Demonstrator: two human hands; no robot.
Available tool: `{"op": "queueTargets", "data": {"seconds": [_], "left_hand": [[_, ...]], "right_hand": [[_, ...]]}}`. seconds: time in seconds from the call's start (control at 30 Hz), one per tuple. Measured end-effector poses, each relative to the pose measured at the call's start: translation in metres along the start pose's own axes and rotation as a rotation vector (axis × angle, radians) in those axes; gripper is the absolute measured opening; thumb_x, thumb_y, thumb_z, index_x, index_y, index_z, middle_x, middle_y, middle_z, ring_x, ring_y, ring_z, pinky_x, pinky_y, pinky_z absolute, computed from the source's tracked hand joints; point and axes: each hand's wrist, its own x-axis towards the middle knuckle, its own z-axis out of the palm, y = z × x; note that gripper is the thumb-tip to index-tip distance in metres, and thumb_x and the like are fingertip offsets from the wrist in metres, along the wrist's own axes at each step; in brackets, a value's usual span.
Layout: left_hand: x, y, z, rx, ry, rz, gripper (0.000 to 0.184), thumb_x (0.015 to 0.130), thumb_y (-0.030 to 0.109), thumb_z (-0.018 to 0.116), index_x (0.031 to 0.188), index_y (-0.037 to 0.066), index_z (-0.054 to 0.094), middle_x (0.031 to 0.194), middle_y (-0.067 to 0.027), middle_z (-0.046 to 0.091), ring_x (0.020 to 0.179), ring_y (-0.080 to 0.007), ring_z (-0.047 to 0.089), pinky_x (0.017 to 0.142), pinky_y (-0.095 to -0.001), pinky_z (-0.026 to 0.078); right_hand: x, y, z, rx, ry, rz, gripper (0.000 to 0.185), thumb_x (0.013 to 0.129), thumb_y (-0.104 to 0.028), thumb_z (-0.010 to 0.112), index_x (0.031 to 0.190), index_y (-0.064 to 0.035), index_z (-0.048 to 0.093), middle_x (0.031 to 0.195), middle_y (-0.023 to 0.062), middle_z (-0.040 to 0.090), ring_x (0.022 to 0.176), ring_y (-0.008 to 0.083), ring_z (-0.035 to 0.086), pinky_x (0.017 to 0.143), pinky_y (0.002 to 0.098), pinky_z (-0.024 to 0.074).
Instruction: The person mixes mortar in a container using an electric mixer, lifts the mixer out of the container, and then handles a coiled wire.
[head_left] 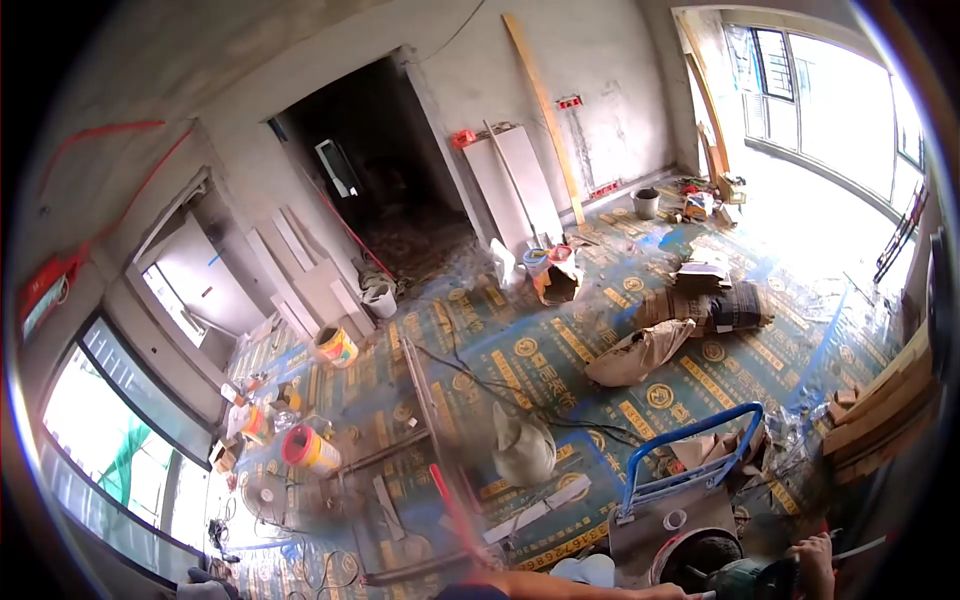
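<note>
At the bottom right, my right hand (815, 563) is closed around a handle of a dark green and black hand-held power tool (742, 580), which looks like a power mixer. My left arm reaches in along the bottom edge. My left hand (668, 592) is closed at the tool's other side, partly cut off by the frame. Just beyond the tool stands a round bucket (662, 568) with a dark inside. Its contents are unclear. A flat platform trolley (625, 540) with a blue tubular handle (690, 432) is right behind the bucket.
Printed green floor covering (530, 370) spreads across the room. A pale sack (522, 447), a brown paper bag (640, 355), a red-rimmed bucket (312, 452) and cables lie about. Long strips (425, 400) cross the floor. Stacked wooden boards (885, 410) stand at right. A doorway (375, 160) opens behind.
</note>
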Motion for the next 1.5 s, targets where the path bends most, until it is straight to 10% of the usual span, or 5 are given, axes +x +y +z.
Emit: {"op": "queueTargets", "data": {"seconds": [0.47, 0.83, 0.97, 1.13, 1.5], "left_hand": [[0.097, -0.078, 0.007, -1.137, -0.422, -0.063, 0.033, 0.102, 0.026, 0.044, 0.122, 0.007, 0.062, 0.117, -0.0025, 0.067, 0.102, -0.0173, 0.062, 0.078, -0.0373, 0.05], [0.175, -0.173, 0.0, 0.166, -0.285, 1.207, 0.032, 0.092, 0.018, 0.058, 0.117, -0.001, 0.066, 0.127, -0.0143, 0.061, 0.105, -0.0203, 0.065, 0.086, -0.0401, 0.053], [0.087, -0.106, 0.019, -0.637, -0.427, -0.116, 0.046, 0.097, 0.032, 0.057, 0.138, 0.011, 0.051, 0.119, -0.0096, 0.061, 0.098, -0.0213, 0.058, 0.086, -0.038, 0.05], [0.04, -0.081, 0.031, -0.661, -0.289, -0.124, 0.038, 0.094, 0.045, 0.061, 0.104, 0.009, 0.061, 0.065, -0.0002, 0.047, 0.052, -0.0115, 0.043, 0.045, -0.0259, 0.033], [0.012, -0.061, 0.033, -0.698, -0.204, -0.149, 0.036, 0.093, 0.044, 0.063, 0.081, 0.009, 0.058, 0.056, 0.0025, 0.04, 0.043, -0.0093, 0.031, 0.04, -0.0258, 0.022]], "right_hand": [[-0.012, -0.007, 0.012, -0.219, 0.053, 0.006, 0.017, 0.078, -0.022, 0.06, 0.09, -0.0122, 0.066, 0.097, 0.01, 0.066, 0.098, 0.0299, 0.061, 0.086, 0.0449, 0.0459], [-0.035, -0.044, 0.009, -0.319, 0.212, 0.12, 0.012, 0.075, -0.012, 0.057, 0.086, -0.0091, 0.063, 0.094, 0.0102, 0.064, 0.098, 0.03, 0.06, 0.09, 0.0435, 0.046], [-0.039, -0.072, -0.039, -0.141, 0.182, 0.061, 0.008, 0.076, -0.017, 0.058, 0.083, -0.0151, 0.063, 0.08, 0.0043, 0.059, 0.088, 0.0246, 0.06, 0.084, 0.039, 0.0443], [-0.04, -0.078, -0.032, -0.122, 0.256, 0.021, 0.008, 0.075, -0.018, 0.061, 0.081, -0.0154, 0.065, 0.078, 0.0006, 0.062, 0.082, 0.0201, 0.062, 0.085, 0.0356, 0.0434], [-0.043, -0.085, -0.031, -0.142, 0.284, 0.027, 0.01, 0.074, -0.018, 0.062, 0.083, -0.0154, 0.066, 0.079, 0.0003, 0.063, 0.084, 0.0203, 0.062, 0.086, 0.0353, 0.0431]]}}
